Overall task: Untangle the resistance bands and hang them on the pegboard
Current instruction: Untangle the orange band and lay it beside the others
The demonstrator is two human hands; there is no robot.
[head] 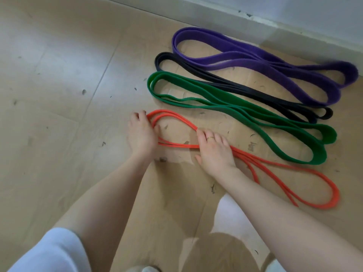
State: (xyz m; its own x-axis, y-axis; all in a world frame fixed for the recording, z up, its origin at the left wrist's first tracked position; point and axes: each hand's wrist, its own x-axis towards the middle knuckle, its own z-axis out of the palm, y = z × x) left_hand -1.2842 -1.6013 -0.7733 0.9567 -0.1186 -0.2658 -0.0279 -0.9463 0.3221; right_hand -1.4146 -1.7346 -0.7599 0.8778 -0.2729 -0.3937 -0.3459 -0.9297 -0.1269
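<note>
Four looped resistance bands lie side by side on a cardboard sheet [172,193] on the floor: purple [245,55] farthest, then black [216,77], green [225,97], and a thin orange band [314,173] nearest me. None of them crosses another. My left hand [140,134] grips the left loop end of the orange band, fingers curled round its strands. My right hand [214,152] lies flat on the middle of the same band, its fingers straight and pressing the strands to the cardboard. No pegboard is in view.
A white baseboard and wall [255,18] run along the top right, just beyond the purple band. Pale floor tiles [59,75] spread to the left of the cardboard. My knees in light clothing [49,252] show at the bottom edge.
</note>
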